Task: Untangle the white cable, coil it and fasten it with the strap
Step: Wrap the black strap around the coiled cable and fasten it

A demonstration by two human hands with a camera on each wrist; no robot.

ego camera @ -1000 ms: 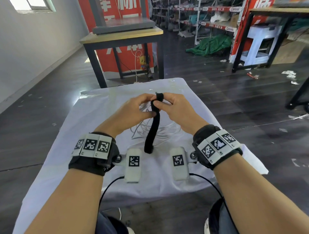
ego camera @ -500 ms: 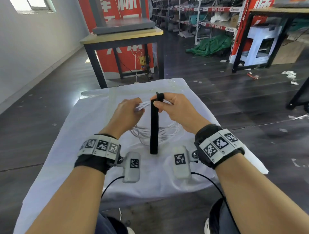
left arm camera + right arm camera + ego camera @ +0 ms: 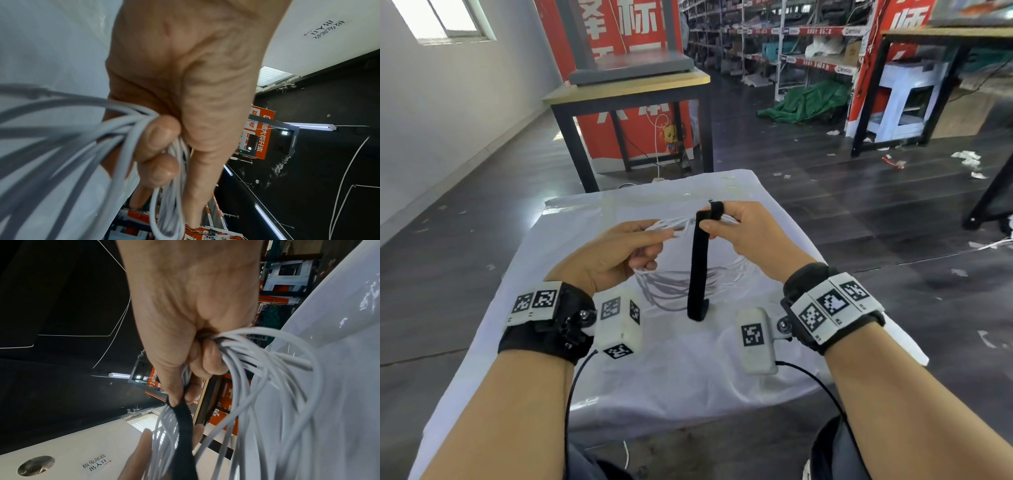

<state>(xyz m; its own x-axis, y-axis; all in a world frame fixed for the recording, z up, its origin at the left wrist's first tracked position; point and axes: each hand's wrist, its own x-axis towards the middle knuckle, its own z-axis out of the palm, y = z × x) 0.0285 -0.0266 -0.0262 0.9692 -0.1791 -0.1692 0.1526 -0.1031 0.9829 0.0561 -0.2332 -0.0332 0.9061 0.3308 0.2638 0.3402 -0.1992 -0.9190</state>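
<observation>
The white cable point(image 3: 671, 284) is gathered into several loops that hang between my hands above the white-covered table point(image 3: 688, 383). My left hand point(image 3: 659, 248) grips one side of the bundle, with its fingers point(image 3: 158, 138) curled round the cable point(image 3: 123, 129). My right hand point(image 3: 710, 217) pinches the top of the black strap point(image 3: 698, 267) against the other side of the loops. One end of the strap wraps over my index finger. The rest hangs straight down in front of the coil to the cloth. In the right wrist view my thumb presses the strap point(image 3: 185, 423) onto the cable point(image 3: 257, 369).
A wooden-topped table with black legs point(image 3: 626, 89) stands just beyond the white cloth. Shelving racks point(image 3: 791, 51) and a green tarp point(image 3: 808, 102) lie further back on the dark floor. Another black-framed table point(image 3: 893, 85) is at the right.
My left hand has let go of the strap's top and slid left and toward me along the cable loops. The right hand stays put, and the strap now hangs straighter.
</observation>
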